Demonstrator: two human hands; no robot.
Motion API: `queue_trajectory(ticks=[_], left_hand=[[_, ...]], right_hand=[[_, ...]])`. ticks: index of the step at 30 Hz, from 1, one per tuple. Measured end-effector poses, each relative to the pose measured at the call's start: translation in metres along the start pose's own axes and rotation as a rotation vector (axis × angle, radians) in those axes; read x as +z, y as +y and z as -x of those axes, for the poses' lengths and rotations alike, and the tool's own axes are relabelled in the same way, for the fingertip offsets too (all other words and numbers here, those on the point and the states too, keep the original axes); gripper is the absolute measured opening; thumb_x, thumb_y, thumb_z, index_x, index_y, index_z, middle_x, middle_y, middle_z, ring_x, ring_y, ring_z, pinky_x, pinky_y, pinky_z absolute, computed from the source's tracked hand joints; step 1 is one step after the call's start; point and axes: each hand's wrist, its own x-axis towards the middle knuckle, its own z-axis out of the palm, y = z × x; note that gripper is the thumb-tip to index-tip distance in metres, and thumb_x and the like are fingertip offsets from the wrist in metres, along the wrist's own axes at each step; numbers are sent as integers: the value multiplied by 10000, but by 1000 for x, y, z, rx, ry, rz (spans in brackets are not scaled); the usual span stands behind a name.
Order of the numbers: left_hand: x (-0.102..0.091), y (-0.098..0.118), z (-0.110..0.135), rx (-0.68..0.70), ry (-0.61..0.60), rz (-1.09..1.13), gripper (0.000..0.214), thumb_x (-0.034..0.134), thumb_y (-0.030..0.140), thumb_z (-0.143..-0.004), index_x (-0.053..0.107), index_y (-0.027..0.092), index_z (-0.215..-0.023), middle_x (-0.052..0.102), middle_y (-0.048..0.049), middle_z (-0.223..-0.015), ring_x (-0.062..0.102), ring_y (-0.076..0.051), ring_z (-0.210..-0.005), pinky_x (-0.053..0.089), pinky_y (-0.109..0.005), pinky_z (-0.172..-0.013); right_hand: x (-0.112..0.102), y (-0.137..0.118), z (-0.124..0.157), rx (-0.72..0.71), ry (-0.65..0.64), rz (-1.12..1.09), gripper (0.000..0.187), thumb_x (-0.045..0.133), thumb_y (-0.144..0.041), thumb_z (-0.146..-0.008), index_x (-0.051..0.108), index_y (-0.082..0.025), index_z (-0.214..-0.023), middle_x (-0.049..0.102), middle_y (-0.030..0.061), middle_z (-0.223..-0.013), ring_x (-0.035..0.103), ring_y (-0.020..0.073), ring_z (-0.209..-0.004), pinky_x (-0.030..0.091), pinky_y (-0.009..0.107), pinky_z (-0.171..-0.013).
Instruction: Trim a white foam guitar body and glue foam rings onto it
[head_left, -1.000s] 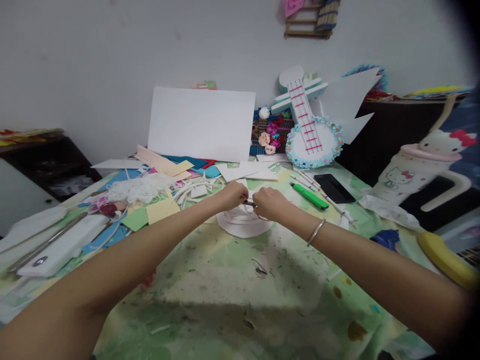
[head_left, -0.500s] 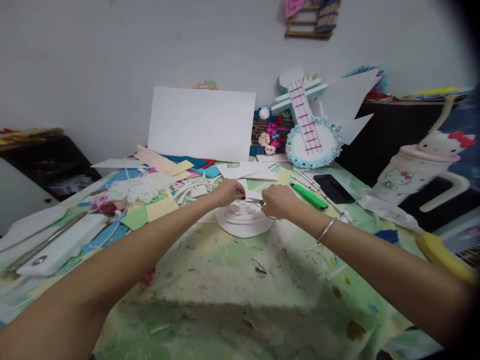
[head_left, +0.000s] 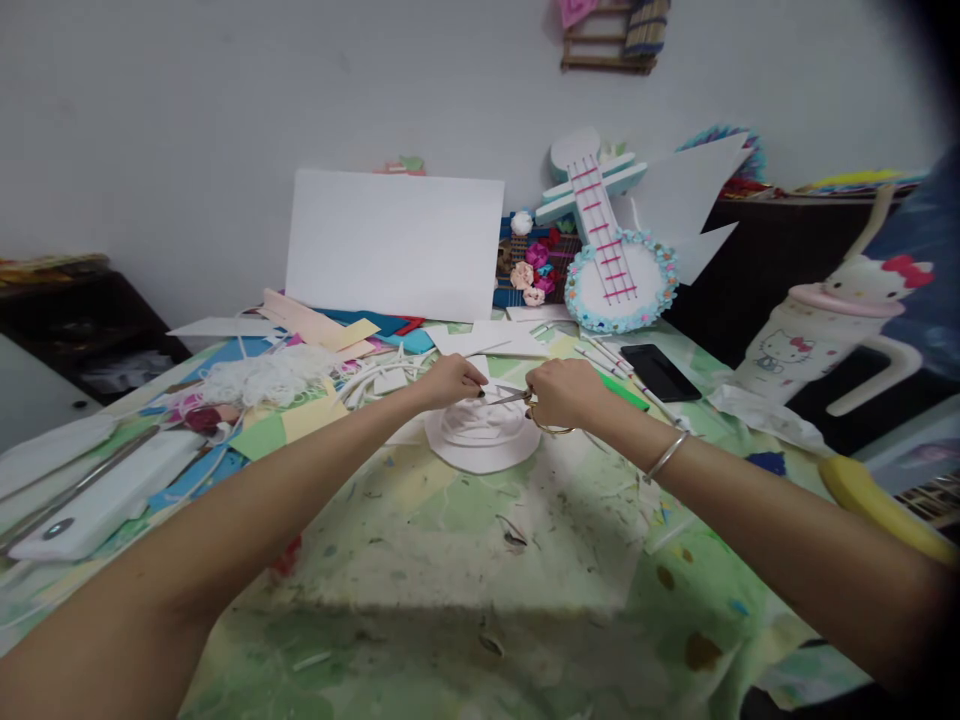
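Note:
My right hand (head_left: 564,392) is closed around the gold-coloured handles of a pair of scissors (head_left: 511,396), whose blades point left and stand apart. My left hand (head_left: 454,381) is in a pinch just left of the blade tips, and what its fingers hold is too small to name. Below both hands lies a white round piece (head_left: 482,457) with a flat rim and raised, layered strips on top. The hands partly cover its far side.
Left of the hands are white yarn (head_left: 266,378), coloured paper and a white cord coil. A green cutter (head_left: 626,393), a black phone (head_left: 660,372) and a Hello Kitty tumbler (head_left: 806,335) stand or lie to the right. Behind are a white board (head_left: 397,245) and a banjo-like craft (head_left: 619,275).
The scissor blades have spread apart, and my right hand has drawn slightly right relative to the white piece. My left hand stays in its pinch. The view has shifted a little.

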Motion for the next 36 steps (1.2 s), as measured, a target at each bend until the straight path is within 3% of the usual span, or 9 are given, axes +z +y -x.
queue_trajectory(ticks=[7,13,20,28,36], left_hand=[[0,7,2,25,85,17,125,676,156,-608,724,152,-723,701,-23,-670,646,-151,-670,463,-201,-613],[-1,13,3,135,40,33,197,602,81,-653,741,158,-769,713,-32,-735,645,-135,-687,473,-197,-649],[2,10,-1,93,143,67,148,676,79,-590,718,147,-715,706,-25,-658,658,-151,-662,474,-209,-620],[8,5,-8,71,161,53,110,719,120,-563,712,160,-664,699,-8,-622,639,-145,-629,447,-217,-606],[9,-11,-8,7,187,124,130,709,168,-612,718,147,-739,710,-34,-661,652,-152,-650,467,-218,-617]], right_hand=[[2,-17,-6,-22,28,0,309,558,-294,-707,692,-141,-940,672,186,-920,639,280,-838,460,323,-667],[0,-21,-9,-6,27,-3,297,565,-257,-712,690,-126,-948,669,200,-927,642,287,-862,467,334,-699],[-3,-24,-10,-29,3,-22,331,567,-280,-756,669,-108,-1020,661,213,-976,630,280,-929,460,332,-772],[1,-24,-9,-57,-26,-46,343,585,-273,-764,653,-103,-1054,654,212,-1003,630,265,-937,460,311,-788],[4,-6,-11,6,-29,-41,358,592,-343,-741,679,-115,-1003,654,213,-989,621,295,-938,465,323,-732]])
